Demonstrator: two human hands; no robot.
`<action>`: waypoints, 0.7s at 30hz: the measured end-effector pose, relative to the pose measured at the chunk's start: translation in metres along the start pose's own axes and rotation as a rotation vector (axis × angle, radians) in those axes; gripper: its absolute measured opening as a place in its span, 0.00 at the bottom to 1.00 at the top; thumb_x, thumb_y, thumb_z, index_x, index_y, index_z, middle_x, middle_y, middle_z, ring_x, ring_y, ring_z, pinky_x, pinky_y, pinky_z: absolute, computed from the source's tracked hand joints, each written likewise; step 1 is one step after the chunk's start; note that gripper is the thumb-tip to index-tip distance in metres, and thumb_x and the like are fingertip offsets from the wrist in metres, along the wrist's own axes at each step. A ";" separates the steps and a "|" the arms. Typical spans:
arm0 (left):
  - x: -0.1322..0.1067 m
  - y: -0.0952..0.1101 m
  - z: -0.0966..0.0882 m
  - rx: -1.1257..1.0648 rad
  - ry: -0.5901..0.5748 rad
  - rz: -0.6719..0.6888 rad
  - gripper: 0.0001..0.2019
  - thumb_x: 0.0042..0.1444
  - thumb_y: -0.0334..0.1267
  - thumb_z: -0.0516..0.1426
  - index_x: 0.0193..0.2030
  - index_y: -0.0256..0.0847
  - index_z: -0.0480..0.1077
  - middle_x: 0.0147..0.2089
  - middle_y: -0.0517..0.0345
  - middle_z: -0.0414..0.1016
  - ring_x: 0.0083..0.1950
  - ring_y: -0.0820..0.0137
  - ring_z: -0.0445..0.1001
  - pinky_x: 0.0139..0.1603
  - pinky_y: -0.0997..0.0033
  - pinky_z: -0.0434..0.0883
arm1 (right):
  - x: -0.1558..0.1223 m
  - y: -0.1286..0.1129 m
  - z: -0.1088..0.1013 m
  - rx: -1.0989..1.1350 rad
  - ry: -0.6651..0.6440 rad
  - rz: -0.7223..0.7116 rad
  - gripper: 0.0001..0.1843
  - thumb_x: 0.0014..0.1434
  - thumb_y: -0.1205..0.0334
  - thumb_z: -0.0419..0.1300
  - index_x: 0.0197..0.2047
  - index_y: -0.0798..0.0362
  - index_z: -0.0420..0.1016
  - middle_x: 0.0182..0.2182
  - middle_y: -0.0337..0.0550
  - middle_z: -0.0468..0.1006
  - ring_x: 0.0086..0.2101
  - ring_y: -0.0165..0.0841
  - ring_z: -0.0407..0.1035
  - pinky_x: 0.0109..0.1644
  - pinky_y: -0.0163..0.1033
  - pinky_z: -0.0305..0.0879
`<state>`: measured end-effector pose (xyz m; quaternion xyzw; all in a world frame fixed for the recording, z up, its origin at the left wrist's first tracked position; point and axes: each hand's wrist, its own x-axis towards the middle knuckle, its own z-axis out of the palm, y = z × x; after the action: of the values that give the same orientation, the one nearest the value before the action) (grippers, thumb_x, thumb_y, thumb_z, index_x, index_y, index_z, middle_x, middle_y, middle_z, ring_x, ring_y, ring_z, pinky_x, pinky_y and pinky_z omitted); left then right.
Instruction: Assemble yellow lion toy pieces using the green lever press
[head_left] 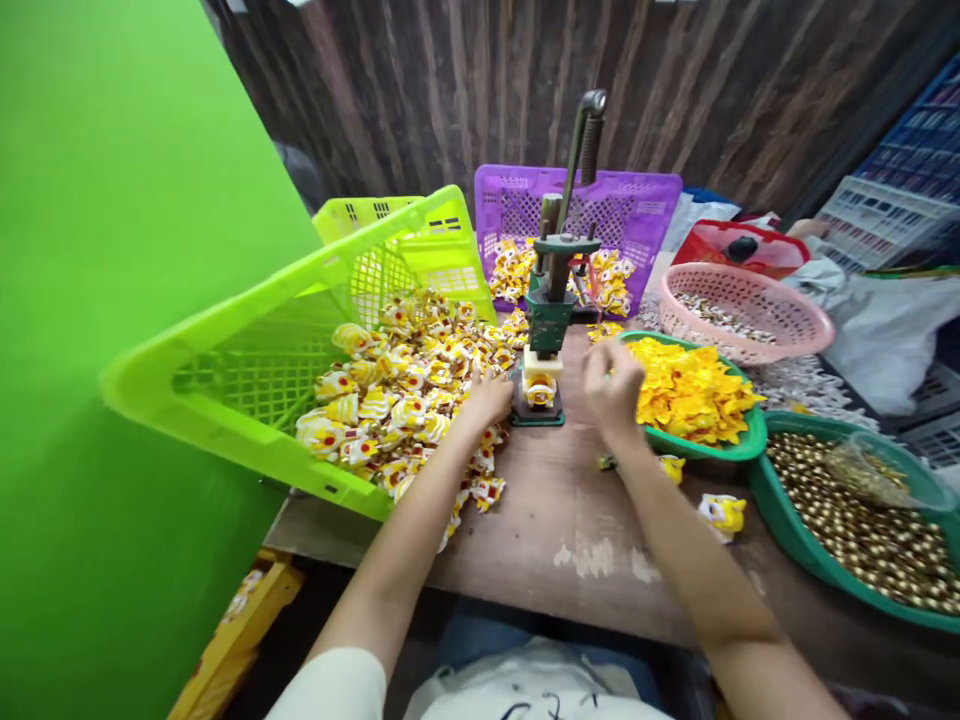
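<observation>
Both hands flank the press, the left hand at its nine o'clock and the right hand at its three. Left fingers bend beside the base, at the edge of the pile; whether they grip anything cannot be told. Right fingers curl inward and blur, so it is unclear whether they are clenched or holding something.

One white-and-yellow piece sits low in the press, under its cream block. The step in hand looks like work on that piece; the next move seems to call for fingers well clear of the block.

Outward at nine o'clock, the pile fills a tipped lime crate and spills onto the counter. A purple crate stands at twelve. Yellow pieces heap a green tray at three; gold beads fill a basin near four.
</observation>
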<state>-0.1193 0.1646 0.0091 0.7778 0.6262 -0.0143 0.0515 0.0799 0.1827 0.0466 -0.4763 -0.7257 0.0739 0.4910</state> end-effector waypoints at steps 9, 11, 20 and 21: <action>-0.003 -0.010 0.010 0.006 0.040 -0.006 0.16 0.60 0.28 0.50 0.47 0.41 0.77 0.54 0.46 0.76 0.60 0.54 0.65 0.67 0.43 0.52 | -0.070 -0.017 0.078 -0.365 -0.243 0.176 0.18 0.62 0.62 0.56 0.55 0.57 0.68 0.50 0.58 0.72 0.46 0.43 0.70 0.51 0.45 0.65; -0.006 -0.010 0.007 0.010 0.046 -0.007 0.16 0.60 0.28 0.50 0.48 0.41 0.77 0.53 0.46 0.77 0.60 0.56 0.64 0.67 0.46 0.53 | -0.071 -0.013 0.069 -0.195 -0.200 0.246 0.16 0.60 0.61 0.58 0.51 0.56 0.69 0.49 0.55 0.72 0.46 0.43 0.70 0.51 0.45 0.65; -0.044 0.014 -0.039 0.015 0.122 -0.033 0.16 0.62 0.31 0.48 0.48 0.41 0.76 0.59 0.45 0.72 0.62 0.49 0.61 0.63 0.42 0.53 | -0.152 -0.023 -0.030 1.361 -0.239 0.939 0.15 0.57 0.50 0.57 0.43 0.51 0.69 0.35 0.44 0.79 0.31 0.36 0.75 0.35 0.42 0.72; -0.056 0.014 -0.044 0.020 0.142 -0.030 0.16 0.63 0.33 0.48 0.48 0.41 0.75 0.57 0.46 0.73 0.61 0.50 0.62 0.62 0.44 0.54 | -0.159 -0.025 -0.040 1.474 -0.226 1.011 0.16 0.56 0.50 0.58 0.42 0.52 0.71 0.34 0.44 0.79 0.32 0.36 0.75 0.35 0.42 0.73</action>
<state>-0.1195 0.1117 0.0585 0.7677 0.6399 0.0340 -0.0011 0.1055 0.0335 -0.0210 -0.2929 -0.2423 0.7740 0.5065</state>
